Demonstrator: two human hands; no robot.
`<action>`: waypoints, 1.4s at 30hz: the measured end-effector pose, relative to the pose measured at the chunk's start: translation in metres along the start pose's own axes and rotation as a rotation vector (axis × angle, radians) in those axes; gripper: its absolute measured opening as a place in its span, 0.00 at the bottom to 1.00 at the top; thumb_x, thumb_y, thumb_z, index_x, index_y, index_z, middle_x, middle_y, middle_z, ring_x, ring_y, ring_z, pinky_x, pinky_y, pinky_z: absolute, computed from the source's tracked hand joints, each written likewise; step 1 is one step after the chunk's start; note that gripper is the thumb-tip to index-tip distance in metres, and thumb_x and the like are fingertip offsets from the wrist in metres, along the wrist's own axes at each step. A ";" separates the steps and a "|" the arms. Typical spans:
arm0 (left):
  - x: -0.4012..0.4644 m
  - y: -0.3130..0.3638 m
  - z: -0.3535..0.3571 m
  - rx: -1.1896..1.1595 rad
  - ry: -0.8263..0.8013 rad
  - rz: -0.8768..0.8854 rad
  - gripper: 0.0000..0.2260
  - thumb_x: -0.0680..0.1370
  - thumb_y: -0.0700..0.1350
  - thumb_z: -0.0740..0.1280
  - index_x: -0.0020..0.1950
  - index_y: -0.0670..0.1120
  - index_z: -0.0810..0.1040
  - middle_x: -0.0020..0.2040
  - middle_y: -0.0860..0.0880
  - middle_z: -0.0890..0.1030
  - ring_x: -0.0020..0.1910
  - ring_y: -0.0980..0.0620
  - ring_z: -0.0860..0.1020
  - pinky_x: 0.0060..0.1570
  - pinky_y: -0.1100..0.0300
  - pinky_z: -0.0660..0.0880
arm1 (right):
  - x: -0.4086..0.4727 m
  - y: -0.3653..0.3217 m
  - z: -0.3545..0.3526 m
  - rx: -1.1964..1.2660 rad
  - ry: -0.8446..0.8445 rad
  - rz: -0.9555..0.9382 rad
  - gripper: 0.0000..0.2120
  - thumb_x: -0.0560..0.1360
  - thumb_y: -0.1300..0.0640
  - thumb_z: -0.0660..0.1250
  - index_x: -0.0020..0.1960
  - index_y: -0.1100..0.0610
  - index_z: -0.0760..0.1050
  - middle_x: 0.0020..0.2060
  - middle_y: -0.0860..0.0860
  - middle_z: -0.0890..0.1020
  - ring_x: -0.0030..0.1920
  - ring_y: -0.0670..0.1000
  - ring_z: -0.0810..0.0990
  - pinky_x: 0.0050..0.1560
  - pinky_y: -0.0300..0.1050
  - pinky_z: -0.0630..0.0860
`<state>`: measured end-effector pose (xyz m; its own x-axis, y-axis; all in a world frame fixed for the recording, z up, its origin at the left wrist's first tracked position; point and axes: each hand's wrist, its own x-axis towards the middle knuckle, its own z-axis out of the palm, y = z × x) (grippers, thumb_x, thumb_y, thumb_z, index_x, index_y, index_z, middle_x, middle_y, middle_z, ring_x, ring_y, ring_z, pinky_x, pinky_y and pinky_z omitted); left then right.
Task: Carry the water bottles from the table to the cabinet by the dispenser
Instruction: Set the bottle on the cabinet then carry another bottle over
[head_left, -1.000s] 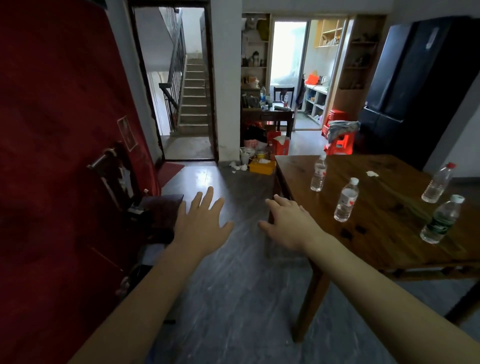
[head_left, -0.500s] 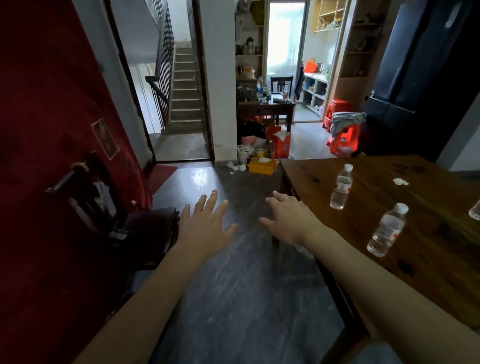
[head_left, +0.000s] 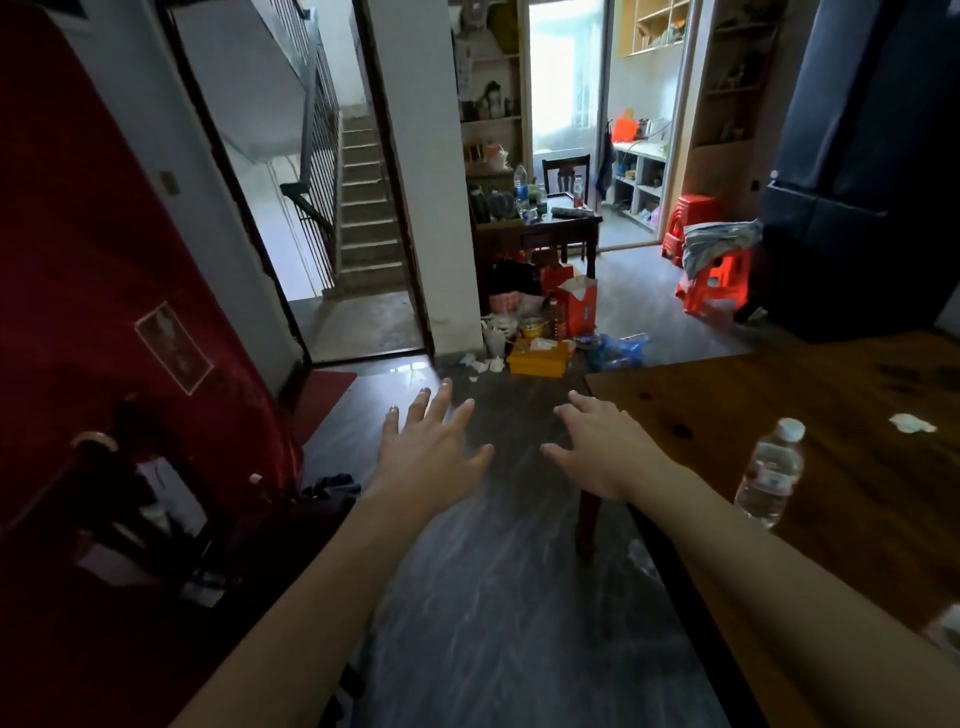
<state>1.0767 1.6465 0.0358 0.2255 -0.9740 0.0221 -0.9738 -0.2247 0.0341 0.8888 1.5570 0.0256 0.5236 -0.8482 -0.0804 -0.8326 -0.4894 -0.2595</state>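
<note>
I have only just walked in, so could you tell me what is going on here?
A person stands beside a wooden table, both arms stretched forward over the floor. The left hand and right hand are open and hold nothing. One water bottle stands upright on the table, apart from the right forearm, near a crumpled white scrap. No bottle has been picked up.

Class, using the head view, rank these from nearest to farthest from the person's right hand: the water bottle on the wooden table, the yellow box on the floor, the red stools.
From the right hand:
1. Water bottle, standing on the table to its right.
2. Yellow box, on the floor ahead.
3. Red stools, far ahead to the right, beside the doorway.
</note>
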 end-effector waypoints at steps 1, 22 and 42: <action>0.016 0.003 0.001 -0.001 -0.003 0.012 0.31 0.82 0.64 0.54 0.82 0.56 0.52 0.84 0.50 0.45 0.82 0.47 0.44 0.79 0.41 0.45 | 0.011 0.006 -0.001 0.004 0.000 0.014 0.32 0.79 0.39 0.61 0.79 0.51 0.59 0.80 0.53 0.56 0.79 0.56 0.56 0.76 0.60 0.57; 0.390 0.040 0.039 -0.073 -0.058 0.404 0.31 0.82 0.63 0.54 0.82 0.56 0.50 0.84 0.50 0.41 0.82 0.47 0.41 0.79 0.42 0.43 | 0.270 0.105 -0.025 0.039 0.072 0.489 0.30 0.79 0.40 0.61 0.78 0.50 0.61 0.80 0.53 0.56 0.79 0.56 0.56 0.78 0.58 0.55; 0.353 0.298 0.078 -0.008 -0.244 1.231 0.34 0.80 0.69 0.50 0.83 0.56 0.49 0.84 0.51 0.42 0.82 0.49 0.43 0.79 0.42 0.46 | 0.066 0.219 -0.043 0.141 0.249 1.313 0.32 0.81 0.42 0.59 0.80 0.53 0.56 0.81 0.54 0.54 0.80 0.58 0.53 0.78 0.58 0.54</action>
<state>0.8640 1.2340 -0.0243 -0.8441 -0.5171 -0.1419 -0.5337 0.8359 0.1281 0.7330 1.3855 0.0044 -0.7009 -0.6922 -0.1724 -0.6565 0.7204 -0.2236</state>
